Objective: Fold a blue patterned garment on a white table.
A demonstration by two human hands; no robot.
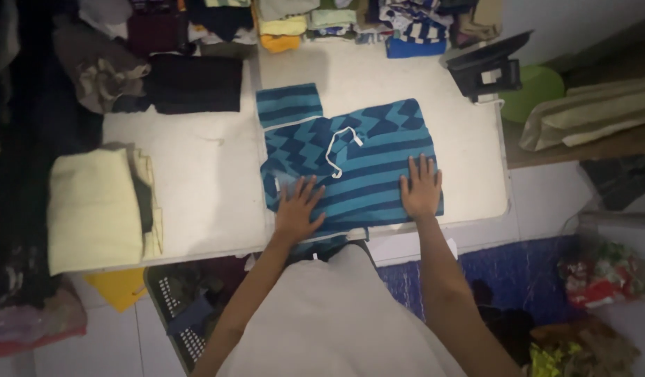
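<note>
- Head view, packages and labels: a bag with red and green print (pixel 602 274) sits on the floor at the right edge, beside a blue mat (pixel 518 269). A small white tag (pixel 490 75) shows on the black stand (pixel 486 66) at the table's far right corner. What is printed on either is too blurred to tell.
- The hooded top (pixel 350 160) lies flat on the white table (pixel 197 174), near its front edge. It is blue with darker zigzag and straight stripes, partly folded, with a white drawstring (pixel 336 150) looped across its middle and one sleeve turned out at the far left.
- The left hand (pixel 298 209) lies open, palm down, fingers spread, on the top's near left corner; it grips nothing.
- The right hand (pixel 420 188) is likewise flat and open on the near right part, pressing the cloth.
- A pale yellow folded stack (pixel 92 209) rests at the table's left, well apart from the top; a black folded garment (pixel 193 84) lies beyond it.
- Folded clothes (pixel 322 24) line the far edge.
- A dark basket (pixel 176 307) stands on the floor beneath.
</note>
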